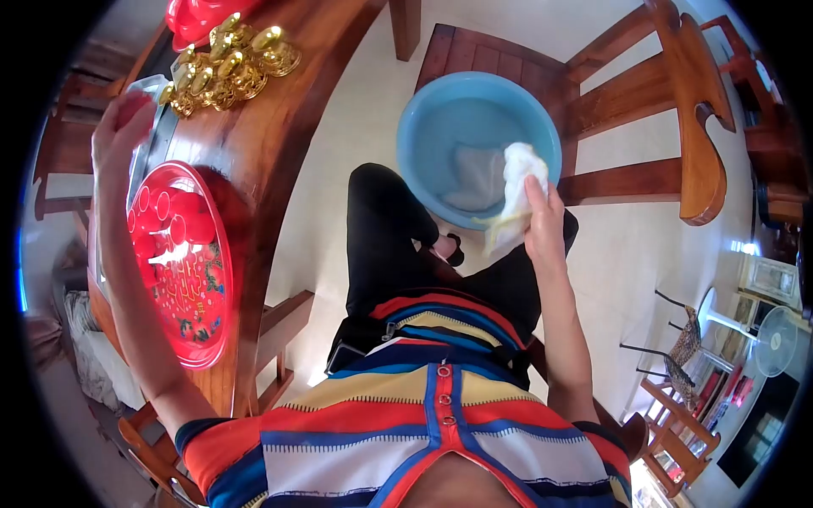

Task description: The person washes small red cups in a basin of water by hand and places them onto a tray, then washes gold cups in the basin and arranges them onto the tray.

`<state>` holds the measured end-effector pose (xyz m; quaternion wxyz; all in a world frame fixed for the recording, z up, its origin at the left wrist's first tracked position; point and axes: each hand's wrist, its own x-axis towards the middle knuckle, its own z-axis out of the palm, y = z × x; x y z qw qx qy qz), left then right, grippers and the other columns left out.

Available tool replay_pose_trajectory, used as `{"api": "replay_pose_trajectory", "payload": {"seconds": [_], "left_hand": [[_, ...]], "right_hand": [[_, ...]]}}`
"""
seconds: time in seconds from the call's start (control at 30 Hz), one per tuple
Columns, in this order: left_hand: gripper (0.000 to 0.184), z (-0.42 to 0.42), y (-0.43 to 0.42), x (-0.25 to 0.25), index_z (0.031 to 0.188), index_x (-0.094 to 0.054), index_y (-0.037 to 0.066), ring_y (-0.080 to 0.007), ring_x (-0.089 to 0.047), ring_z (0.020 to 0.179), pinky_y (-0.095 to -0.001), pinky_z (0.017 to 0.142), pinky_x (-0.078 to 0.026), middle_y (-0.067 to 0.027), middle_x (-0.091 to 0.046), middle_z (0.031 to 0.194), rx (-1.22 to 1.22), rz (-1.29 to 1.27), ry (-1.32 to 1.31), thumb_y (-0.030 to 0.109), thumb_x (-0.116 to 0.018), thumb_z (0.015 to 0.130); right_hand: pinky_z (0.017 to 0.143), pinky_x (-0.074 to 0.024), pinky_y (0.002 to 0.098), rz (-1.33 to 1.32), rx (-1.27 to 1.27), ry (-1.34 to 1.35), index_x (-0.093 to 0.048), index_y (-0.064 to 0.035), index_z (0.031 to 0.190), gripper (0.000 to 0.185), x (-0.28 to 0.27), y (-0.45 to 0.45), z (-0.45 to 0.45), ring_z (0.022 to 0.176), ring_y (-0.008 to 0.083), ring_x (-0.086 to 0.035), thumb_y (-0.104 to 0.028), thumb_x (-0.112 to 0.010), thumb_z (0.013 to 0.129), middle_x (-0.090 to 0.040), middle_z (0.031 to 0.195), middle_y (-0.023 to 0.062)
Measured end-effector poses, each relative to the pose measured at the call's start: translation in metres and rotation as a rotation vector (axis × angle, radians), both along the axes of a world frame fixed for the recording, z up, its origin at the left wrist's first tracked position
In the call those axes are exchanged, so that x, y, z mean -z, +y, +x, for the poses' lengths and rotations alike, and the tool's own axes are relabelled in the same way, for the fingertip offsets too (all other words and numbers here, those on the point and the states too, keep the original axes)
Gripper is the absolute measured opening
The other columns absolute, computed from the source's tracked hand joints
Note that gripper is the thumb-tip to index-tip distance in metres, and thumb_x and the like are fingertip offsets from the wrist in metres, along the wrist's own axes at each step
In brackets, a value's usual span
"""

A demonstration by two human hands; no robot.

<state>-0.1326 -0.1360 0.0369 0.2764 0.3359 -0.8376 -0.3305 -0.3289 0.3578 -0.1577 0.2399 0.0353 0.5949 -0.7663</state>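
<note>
A crumpled white cloth (515,190) with a yellowish edge is gripped in my right hand (544,222), over the near right rim of a blue basin (409,161). The basin holds water, with another pale cloth (474,176) lying under the surface. My left hand (121,131) reaches out over the table's far left side, its fingers closed round a small red cup, partly hidden and blurred. Below that hand, a round red tray (218,292) with a floral pattern carries several red cups (191,218).
Gold ornaments (241,68) stand in a cluster on the wooden table (292,93), beside a red container (199,19) and clear plastic. The basin rests on a wooden chair (627,89). A white fan (777,341) and shelves are at the right.
</note>
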Motion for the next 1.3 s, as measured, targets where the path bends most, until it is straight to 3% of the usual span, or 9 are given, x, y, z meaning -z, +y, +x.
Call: {"api": "replay_pose_trajectory", "payload": {"seconds": [0.13,0.27,0.33,0.5,0.73,1.07,1.13,1.2,1.3], "left_hand": [[0.042,-0.067,0.109,-0.026,0.115,-0.059,0.006,-0.0121,-0.058,0.088,-0.0247,0.077,-0.046,-0.0044,-0.063,0.099,0.369,0.005,-0.096,0.023,-0.069,0.077],[0.036,-0.153,0.182,0.047,0.104,-0.062,0.004,-0.0155,-0.063,0.076,-0.0269,0.07,-0.051,-0.0071,-0.065,0.084,0.689,0.049,-0.103,0.018,-0.072,0.072],[0.035,-0.185,0.212,0.092,0.105,-0.06,0.002,-0.0117,-0.061,0.078,-0.0245,0.067,-0.051,-0.0067,-0.064,0.09,0.768,0.386,-0.211,0.014,-0.071,0.074],[0.033,-0.204,0.264,0.174,0.107,-0.058,0.003,-0.0146,-0.06,0.081,-0.0272,0.071,-0.051,-0.0055,-0.061,0.093,0.55,0.976,0.001,0.011,-0.069,0.076],[0.035,-0.159,0.265,0.213,0.109,-0.056,0.004,-0.0151,-0.058,0.087,-0.0299,0.075,-0.049,-0.0058,-0.058,0.099,0.27,1.247,-0.035,0.011,-0.067,0.077],[0.04,-0.119,0.248,0.221,0.116,-0.051,0.0,-0.0168,-0.058,0.085,-0.0304,0.074,-0.05,-0.0085,-0.057,0.1,0.252,1.434,0.107,0.011,-0.065,0.08],[0.039,-0.118,0.25,0.224,0.117,-0.051,0.0,-0.0168,-0.059,0.084,-0.0302,0.074,-0.05,-0.0087,-0.058,0.099,0.27,1.432,0.104,0.011,-0.064,0.081],[0.04,-0.118,0.253,0.223,0.117,-0.05,-0.001,-0.0169,-0.059,0.084,-0.03,0.074,-0.05,-0.0087,-0.058,0.098,0.253,1.431,0.118,0.01,-0.064,0.081],[0.042,-0.115,0.259,0.227,0.118,-0.049,-0.001,-0.0167,-0.059,0.084,-0.03,0.074,-0.05,-0.0088,-0.058,0.099,0.226,1.443,0.14,0.009,-0.065,0.081]], "right_hand": [[0.081,-0.0451,0.0292,-0.006,0.076,0.063,-0.05,0.0031,0.114,0.035,0.011,-0.02,-0.032,0.094,0.0141,-0.055,-0.02,-0.06,0.09,-0.057,0.103,0.0081],[0.078,-0.0445,0.028,0.168,0.021,0.234,-0.047,0.0044,0.111,0.045,0.046,-0.033,-0.055,0.09,0.0149,-0.054,-0.027,-0.065,0.084,-0.056,0.101,0.0104],[0.079,-0.0446,0.029,0.246,0.008,0.399,-0.047,0.0045,0.112,0.045,0.044,-0.039,-0.057,0.09,0.0155,-0.054,-0.027,-0.065,0.085,-0.056,0.102,0.0107],[0.082,-0.0439,0.0296,0.233,0.042,0.202,-0.046,0.0037,0.114,0.043,0.021,-0.028,-0.058,0.094,0.017,-0.054,-0.024,-0.063,0.087,-0.056,0.106,0.0107],[0.086,-0.0444,0.0294,-0.23,0.006,0.051,-0.043,0.0019,0.117,0.039,-0.03,-0.063,-0.075,0.098,0.0142,-0.054,-0.014,-0.063,0.087,-0.054,0.108,0.0094],[0.082,-0.0479,0.0334,0.196,-0.366,0.997,-0.051,0.0006,0.121,0.049,-0.131,-0.256,-0.105,0.098,0.0226,-0.058,-0.013,-0.069,0.077,-0.058,0.108,0.013],[0.102,-0.0291,0.0472,0.119,-0.509,1.039,-0.055,-0.0083,0.118,0.055,-0.154,-0.299,-0.113,0.122,0.0325,-0.043,-0.024,-0.074,0.068,-0.056,0.121,0.0145],[0.095,-0.0337,0.0464,0.128,-0.477,1.06,-0.059,-0.0074,0.107,0.039,-0.123,-0.32,-0.121,0.112,0.0305,-0.049,-0.021,-0.069,0.071,-0.06,0.106,0.0133],[0.082,-0.05,0.0347,0.227,-0.102,1.318,-0.051,-0.002,0.122,0.049,-0.077,-0.288,-0.108,0.108,0.0247,-0.053,-0.017,-0.068,0.08,-0.048,0.122,0.0166]]}}
